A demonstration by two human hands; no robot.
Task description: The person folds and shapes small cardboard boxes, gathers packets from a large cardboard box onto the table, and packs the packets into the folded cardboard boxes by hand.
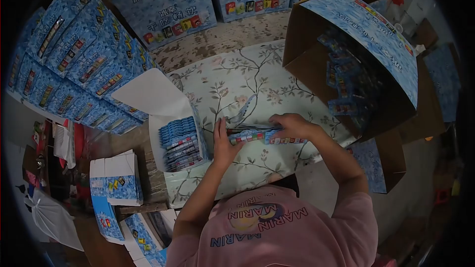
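On the flowered tablecloth [247, 79], my two hands are at a row of small blue packets [252, 137]. My left hand [225, 143] is at the row's left end, its fingers pointing up and its thumb beside the packets. My right hand [293, 127] curls over the right part of the row, its fingers bent around the packets. Just left of my left hand stands an open white box [154, 141] with its lid raised, holding rows of blue packets [178, 141].
A large carton [381, 44] lies on its side at the right with loose packets [345, 79] inside. Blue printed boxes [74, 64] are stacked at the left. Flattened boxes [116, 178] lie at the lower left. More large cartons [166, 7] stand at the back.
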